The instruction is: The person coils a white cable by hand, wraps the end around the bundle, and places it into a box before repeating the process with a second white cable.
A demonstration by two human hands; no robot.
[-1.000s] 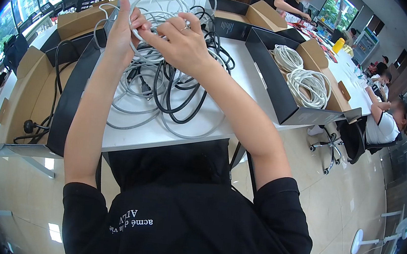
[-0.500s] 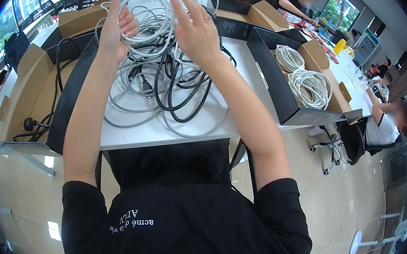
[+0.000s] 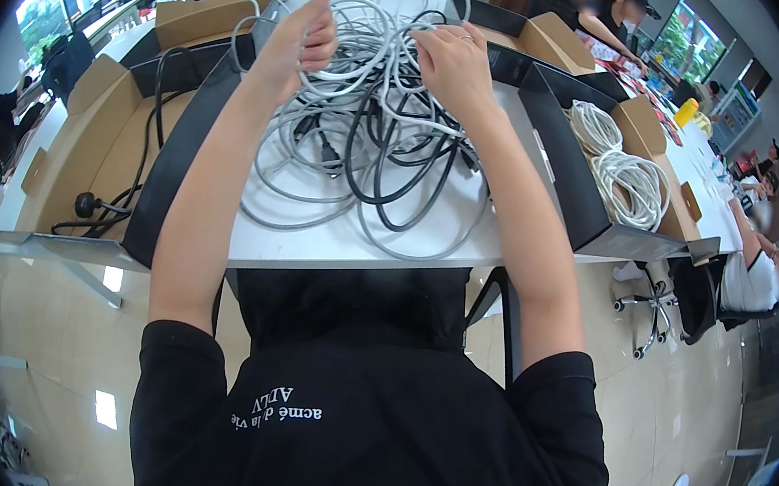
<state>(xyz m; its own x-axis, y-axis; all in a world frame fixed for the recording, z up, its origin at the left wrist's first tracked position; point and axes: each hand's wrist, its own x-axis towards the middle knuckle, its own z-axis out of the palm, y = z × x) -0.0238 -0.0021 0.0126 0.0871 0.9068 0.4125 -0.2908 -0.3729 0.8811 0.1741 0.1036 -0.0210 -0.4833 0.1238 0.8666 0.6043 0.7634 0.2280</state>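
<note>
A tangled heap of white, grey and black cables lies on the white table (image 3: 313, 246) in front of me. My left hand (image 3: 303, 49) is at the upper left of the heap, its fingers curled round a white cable (image 3: 350, 73) and its thumb pointing up. My right hand (image 3: 454, 65) is closed on white cable strands at the upper right of the heap. Black cables (image 3: 385, 190) loop below the hands, and a black plug (image 3: 330, 156) lies among grey loops.
On the left an open black box (image 3: 74, 172) holds a black cable with a plug. Coiled white cables (image 3: 628, 183) lie in another black box (image 3: 590, 228) on the right. More boxes stand behind. People sit along the table at the right, near a yellow bottle (image 3: 686, 112).
My right hand has closed from spread fingers onto the white strands. The white loops between my hands have dropped and spread. The whole view has shifted slightly.
</note>
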